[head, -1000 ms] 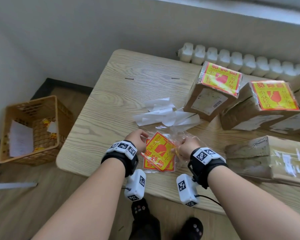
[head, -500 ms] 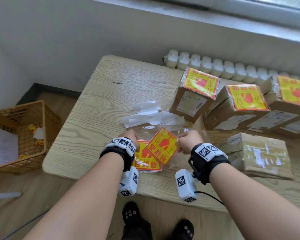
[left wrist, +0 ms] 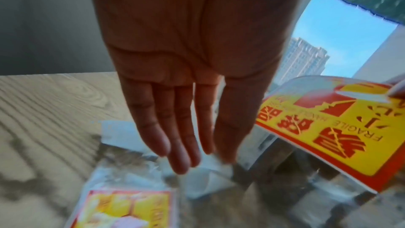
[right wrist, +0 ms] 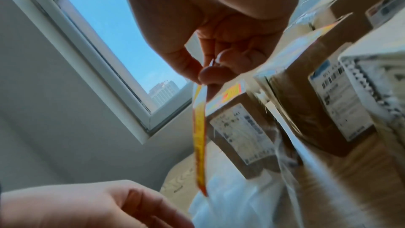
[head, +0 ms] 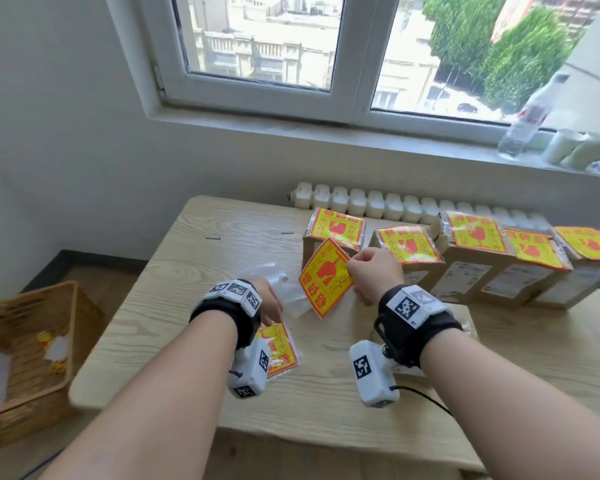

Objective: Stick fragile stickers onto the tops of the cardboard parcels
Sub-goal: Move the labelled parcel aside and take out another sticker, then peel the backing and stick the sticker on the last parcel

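Best to carry the fragile sticker clear of the plastic sleeve, peel the backing from 1 corner, then lay it flat and square on a bare parcel top, pressing outward to avoid creases. Judging by the head view, 5 cardboard parcels in the far row already wear stickers, so next target probably the unlabelled parcel mostly hidden under the right wrist.

Right hand: thumb and forefinger pinching the sticker's top corner, other fingers curled in, sticker hanging tilted above the table, just before the leftmost parcel.

Left hand: fingers straight and relaxed, gripping nothing, fingertips over or on the clear sleeve; contact unclear. Sticker pack flat beneath that wrist.
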`<state>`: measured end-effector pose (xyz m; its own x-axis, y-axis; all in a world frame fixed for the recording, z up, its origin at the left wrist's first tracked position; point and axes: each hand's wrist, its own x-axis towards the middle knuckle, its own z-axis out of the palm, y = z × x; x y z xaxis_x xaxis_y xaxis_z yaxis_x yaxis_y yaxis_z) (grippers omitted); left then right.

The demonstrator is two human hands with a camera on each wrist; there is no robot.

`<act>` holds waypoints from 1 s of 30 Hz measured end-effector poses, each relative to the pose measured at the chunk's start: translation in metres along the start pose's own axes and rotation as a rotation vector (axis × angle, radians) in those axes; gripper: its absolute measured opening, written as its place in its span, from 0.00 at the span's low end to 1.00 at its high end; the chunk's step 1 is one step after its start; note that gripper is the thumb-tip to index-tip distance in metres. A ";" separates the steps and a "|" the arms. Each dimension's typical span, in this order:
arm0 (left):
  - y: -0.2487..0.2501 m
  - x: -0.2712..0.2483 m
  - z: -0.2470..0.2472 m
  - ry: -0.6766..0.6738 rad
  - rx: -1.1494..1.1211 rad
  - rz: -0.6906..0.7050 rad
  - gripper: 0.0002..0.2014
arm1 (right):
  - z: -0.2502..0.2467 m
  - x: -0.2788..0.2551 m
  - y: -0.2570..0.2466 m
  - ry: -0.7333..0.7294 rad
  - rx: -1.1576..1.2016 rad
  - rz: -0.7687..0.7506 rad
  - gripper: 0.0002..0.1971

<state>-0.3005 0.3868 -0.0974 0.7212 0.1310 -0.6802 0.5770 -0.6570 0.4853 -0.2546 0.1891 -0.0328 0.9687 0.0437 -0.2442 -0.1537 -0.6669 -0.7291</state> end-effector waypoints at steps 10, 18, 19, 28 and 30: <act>0.072 -0.063 -0.013 -0.083 -0.446 0.290 0.04 | -0.053 0.000 0.013 0.021 0.315 0.093 0.11; 0.091 -0.067 0.001 -0.067 -0.446 0.321 0.04 | -0.069 -0.004 0.028 -0.015 0.469 0.146 0.11; 0.093 -0.067 0.002 -0.070 -0.448 0.323 0.05 | -0.071 -0.004 0.029 -0.019 0.483 0.147 0.11; 0.110 -0.070 0.006 -0.104 -0.556 0.334 0.10 | -0.081 -0.004 0.039 -0.011 0.333 0.155 0.08; 0.115 -0.073 0.006 -0.115 -0.590 0.344 0.10 | -0.086 -0.002 0.041 0.149 0.147 0.014 0.12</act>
<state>-0.2893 0.2975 0.0049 0.8743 -0.1130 -0.4721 0.4582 -0.1291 0.8794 -0.2464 0.0978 -0.0072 0.9827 -0.0822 -0.1659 -0.1835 -0.5509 -0.8142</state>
